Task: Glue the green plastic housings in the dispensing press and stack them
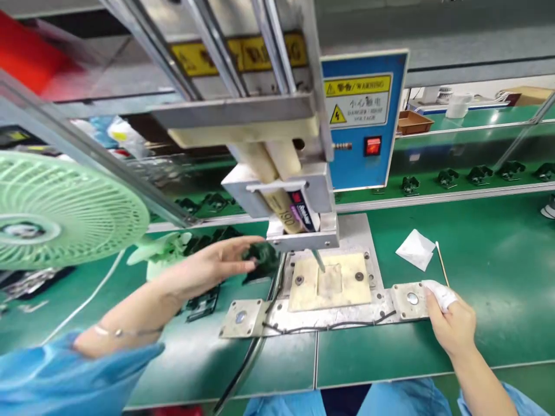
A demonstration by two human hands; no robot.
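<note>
My left hand (208, 267) reaches right across the green bench, its fingers closed around a small dark plastic part (262, 258) just left of the press machine (281, 190). My right hand (451, 323) rests at the right end of the metal base plate (329, 315), with a white-wrapped fingertip (440, 292) beside a round button (412, 299). The rest of that hand curls loosely and holds nothing I can see. Under the press nozzle (318, 261) sits a beige fixture pad (330, 281) with nothing on it.
A pale green fan (60, 211) stands at the left. Several dark parts (202, 303) lie near my left arm. A white wipe (415, 248) and a cotton swab (442, 264) lie to the right. A blue control box (364, 118) stands behind; more dark parts (479, 173) line the far conveyor.
</note>
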